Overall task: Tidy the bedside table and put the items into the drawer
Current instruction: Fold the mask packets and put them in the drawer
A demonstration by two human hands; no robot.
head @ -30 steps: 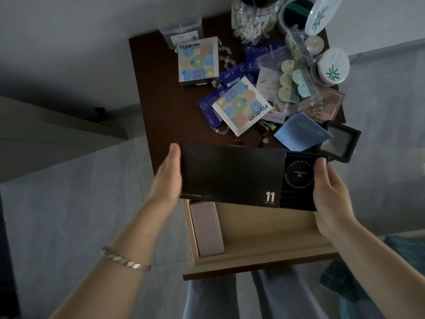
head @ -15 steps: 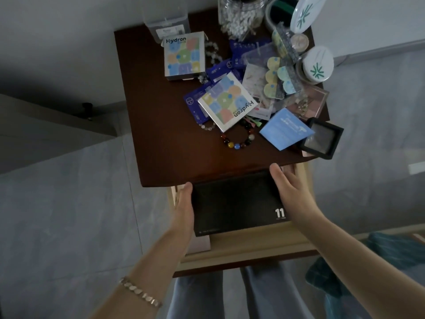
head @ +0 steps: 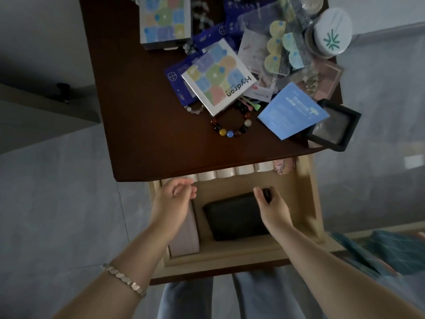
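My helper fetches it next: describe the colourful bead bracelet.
On the dark bedside table, near the front edge above the open drawer, the bracelet lies just in front of the tilted Hydron box. Unlike the pale beads to its left, its beads are black, red, yellow and blue.

Black box (head: pixel 234 215) in open drawer (head: pixel 309 203) — right hand (head: pixel 272 209) at far corner

Bare forearms (head: pixel 147 247), silver link bracelet (head: pixel 124 280) on the left wrist, pale blue trousers (head: pixel 186 298), possibly jeans
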